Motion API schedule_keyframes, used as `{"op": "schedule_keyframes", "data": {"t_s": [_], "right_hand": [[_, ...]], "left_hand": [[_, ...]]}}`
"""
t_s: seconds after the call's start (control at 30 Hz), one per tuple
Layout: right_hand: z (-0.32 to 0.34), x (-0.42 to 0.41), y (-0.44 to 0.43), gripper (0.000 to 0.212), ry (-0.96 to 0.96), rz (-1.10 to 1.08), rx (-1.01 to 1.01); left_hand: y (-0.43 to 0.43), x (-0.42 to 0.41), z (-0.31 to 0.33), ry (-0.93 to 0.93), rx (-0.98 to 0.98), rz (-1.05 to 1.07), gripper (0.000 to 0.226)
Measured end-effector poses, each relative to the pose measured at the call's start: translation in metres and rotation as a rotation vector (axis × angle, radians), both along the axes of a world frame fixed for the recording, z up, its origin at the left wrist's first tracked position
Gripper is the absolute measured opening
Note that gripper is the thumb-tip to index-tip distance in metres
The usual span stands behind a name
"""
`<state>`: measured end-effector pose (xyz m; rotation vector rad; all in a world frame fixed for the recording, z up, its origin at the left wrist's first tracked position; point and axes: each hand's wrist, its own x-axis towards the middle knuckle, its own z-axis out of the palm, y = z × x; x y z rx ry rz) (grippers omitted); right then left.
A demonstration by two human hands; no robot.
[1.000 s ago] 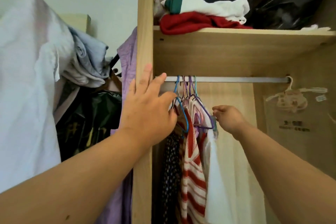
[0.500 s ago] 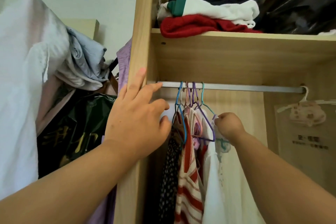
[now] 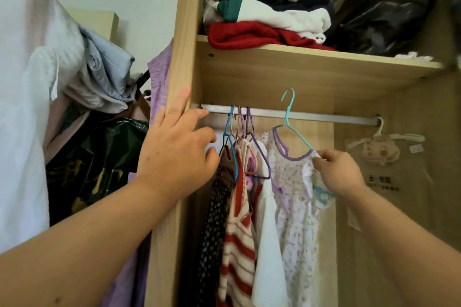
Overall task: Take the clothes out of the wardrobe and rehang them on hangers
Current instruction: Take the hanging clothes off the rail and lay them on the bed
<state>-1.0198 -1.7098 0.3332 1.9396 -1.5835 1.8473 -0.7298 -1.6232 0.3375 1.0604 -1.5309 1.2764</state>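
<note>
The tall light-wood wardrobe [image 3: 182, 32] stands open and takes up most of what I can see. Left of it, a big heap of white and pale blue cloth [image 3: 22, 107] is piled over a shiny black plastic bag [image 3: 94, 169]. On the wardrobe's upper wooden shelf [image 3: 299, 57] sits a stack of folded red, white, navy and beige clothes [image 3: 269, 7], with a crumpled black plastic bag [image 3: 381, 15] beside it.

Below the shelf a silver metal rail [image 3: 324, 116] runs across. A dark dotted garment [image 3: 212, 227], a red-and-white striped top [image 3: 237, 244] and a plain white garment [image 3: 268, 244] hang bunched at its left end on thin coloured wire hangers [image 3: 239, 132].

Just right of that bunch is the white dress with small lilac flowers and purple neck trim [image 3: 296, 207]. It is on a thin teal hanger [image 3: 289, 117] whose hook stands above the rail, clear of it.

The right hand [image 3: 339, 174] pinches the dress's shoulder together with the hanger's arm. The left hand [image 3: 177, 154] is spread. Its forefinger lies up the wardrobe's front edge, and its other fingers reach towards the rail end and the bunched hangers.

A small wrapped packet on a white hanger [image 3: 379, 149] hangs at the rail's far right.
</note>
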Motion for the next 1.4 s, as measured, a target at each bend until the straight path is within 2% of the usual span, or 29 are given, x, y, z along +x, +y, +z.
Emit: {"op": "schedule_keyframes", "data": {"t_s": [0.13,0.27,0.37,0.47,0.63,0.67,0.77,0.87,0.9,1.0,1.17,1.4], "right_hand": [[-0.024,-0.020,0.056,0.017,0.076,-0.045,0.014],[-0.056,-0.044,0.114,0.017,0.053,-0.094,0.072],[-0.080,-0.060,0.154,0.017,0.039,-0.122,0.129],[-0.103,-0.071,0.194,0.019,0.003,-0.141,0.219],[-0.132,-0.074,0.261,0.030,0.010,-0.205,0.342],[-0.138,-0.071,0.276,0.029,0.011,-0.215,0.367],[-0.151,-0.056,0.312,0.034,-0.013,-0.261,0.435],[-0.169,-0.043,0.340,0.037,-0.003,-0.372,0.509],[-0.176,-0.036,0.350,0.035,0.004,-0.425,0.532],[-0.195,-0.003,0.373,0.034,0.029,-0.552,0.585],[-0.234,0.073,0.393,0.021,-0.029,-0.732,0.682],[-0.305,0.169,0.451,0.016,-0.346,-0.973,0.608]], "left_hand": [[0.002,0.002,-0.003,0.003,0.033,0.032,0.025],[0.012,-0.013,-0.021,0.102,0.116,0.006,0.031],[0.021,-0.038,-0.041,0.186,0.265,-0.130,0.028],[0.024,-0.074,-0.070,0.118,0.448,-0.314,0.029],[0.010,-0.125,-0.119,-0.107,0.837,-0.662,0.063],[0.007,-0.133,-0.129,-0.135,0.887,-0.731,0.064],[-0.004,-0.149,-0.159,-0.120,1.030,-0.904,0.055],[-0.009,-0.155,-0.182,-0.125,1.078,-1.031,0.019],[-0.007,-0.155,-0.190,-0.153,1.090,-1.069,0.015],[0.008,-0.148,-0.208,-0.226,1.092,-1.154,0.022],[0.040,-0.124,-0.245,-0.396,1.163,-1.342,0.031],[0.059,-0.096,-0.302,-0.568,1.286,-1.540,0.013]]}}
